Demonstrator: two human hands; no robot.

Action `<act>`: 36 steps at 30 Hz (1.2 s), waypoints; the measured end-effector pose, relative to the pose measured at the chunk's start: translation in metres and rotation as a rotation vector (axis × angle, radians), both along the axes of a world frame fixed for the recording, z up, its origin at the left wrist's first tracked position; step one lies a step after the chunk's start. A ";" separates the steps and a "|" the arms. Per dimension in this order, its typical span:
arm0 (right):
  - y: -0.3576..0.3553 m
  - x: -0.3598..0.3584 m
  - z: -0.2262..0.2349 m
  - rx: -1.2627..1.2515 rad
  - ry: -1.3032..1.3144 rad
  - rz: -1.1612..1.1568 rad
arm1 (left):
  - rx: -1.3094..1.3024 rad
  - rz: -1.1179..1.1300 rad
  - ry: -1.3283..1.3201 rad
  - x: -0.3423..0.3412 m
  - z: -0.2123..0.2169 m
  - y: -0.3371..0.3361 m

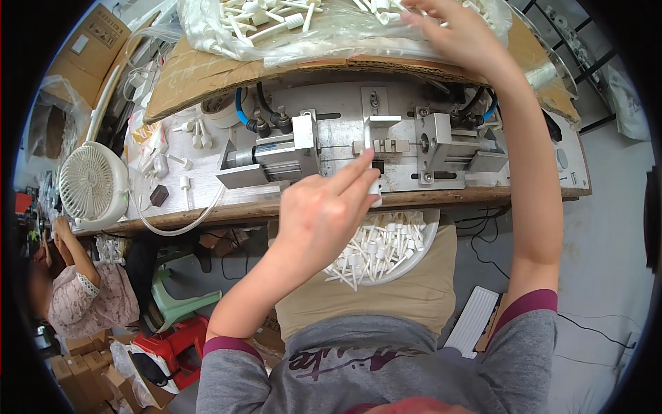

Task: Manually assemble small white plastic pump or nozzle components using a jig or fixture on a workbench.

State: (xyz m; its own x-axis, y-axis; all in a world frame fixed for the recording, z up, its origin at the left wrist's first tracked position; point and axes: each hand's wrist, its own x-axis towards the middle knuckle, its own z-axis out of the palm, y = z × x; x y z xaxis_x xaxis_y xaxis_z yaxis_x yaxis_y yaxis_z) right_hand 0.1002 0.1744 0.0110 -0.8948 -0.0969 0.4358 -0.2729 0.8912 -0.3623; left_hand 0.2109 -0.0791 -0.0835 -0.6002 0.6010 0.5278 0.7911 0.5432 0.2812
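Observation:
My left hand [321, 210] is at the front of the metal clamping fixture [389, 146], with its index and middle fingers stretched out close together. A slim white plastic stem [367, 134] stands up by its fingertips, and a bit of white plastic [376, 193] shows below them. The thumb is hidden, so I cannot tell what is gripped. At the upper edge, my right hand [452, 31] reaches over the clear plastic bag [303, 52] of white capped sticks [286, 24], its fingers apart beside a few pieces.
On my lap sits a bowl [431, 238] full of white capped sticks. Air cylinders [276, 155] flank the fixture beneath a cardboard sheet [207, 76]. A white fan [93, 183] is at the bench's left end. Another person [93, 290] sits at far left, near a green stool [179, 300].

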 end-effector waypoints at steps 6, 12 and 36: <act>-0.008 -0.005 -0.007 0.028 -0.097 0.032 | -0.038 -0.015 0.028 -0.009 -0.018 0.012; -0.022 0.027 0.020 -0.020 -0.280 0.011 | -0.100 0.014 0.014 -0.006 -0.020 0.011; -0.029 0.151 -0.089 -0.757 0.047 0.039 | 0.202 0.019 -0.151 0.010 -0.018 0.005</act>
State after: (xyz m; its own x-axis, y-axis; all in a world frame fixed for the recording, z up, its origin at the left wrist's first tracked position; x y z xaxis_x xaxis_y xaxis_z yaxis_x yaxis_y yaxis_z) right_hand 0.2515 0.1449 -0.0782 -0.8758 0.2127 0.4333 -0.3293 0.3930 -0.8586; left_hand 0.2212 -0.0741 -0.1013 -0.6917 0.4801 0.5395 0.7219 0.4785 0.4998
